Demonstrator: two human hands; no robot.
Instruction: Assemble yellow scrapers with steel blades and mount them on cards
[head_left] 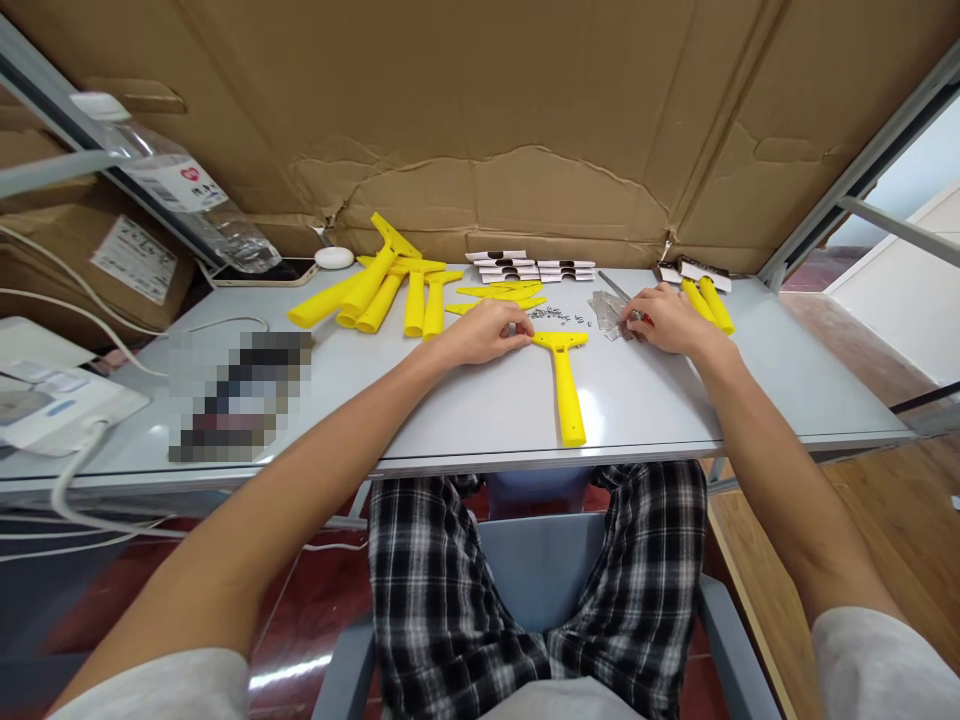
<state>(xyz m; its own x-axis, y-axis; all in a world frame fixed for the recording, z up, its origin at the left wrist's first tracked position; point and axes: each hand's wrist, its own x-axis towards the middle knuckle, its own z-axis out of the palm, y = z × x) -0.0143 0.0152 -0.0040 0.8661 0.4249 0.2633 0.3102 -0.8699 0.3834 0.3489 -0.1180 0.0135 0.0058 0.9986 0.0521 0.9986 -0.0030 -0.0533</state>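
A yellow plastic T-shaped scraper handle lies in front of me, its wide head pointing away. My left hand is closed, thumb and fingertips pinching at the left end of that head. Further right, my right hand is curled around what looks like a screwdriver, its thin metal shaft pointing to the back left and a bit of red showing between the fingers. Thin clear plates lie beside the right fingers. Small screws are scattered just behind the scraper head.
Several yellow handles are heaped at the back left, near flat yellow pieces. Black-and-white packs are stacked against the cardboard. Two yellow tubes lie at right. A bottle, a phone and cables are left.
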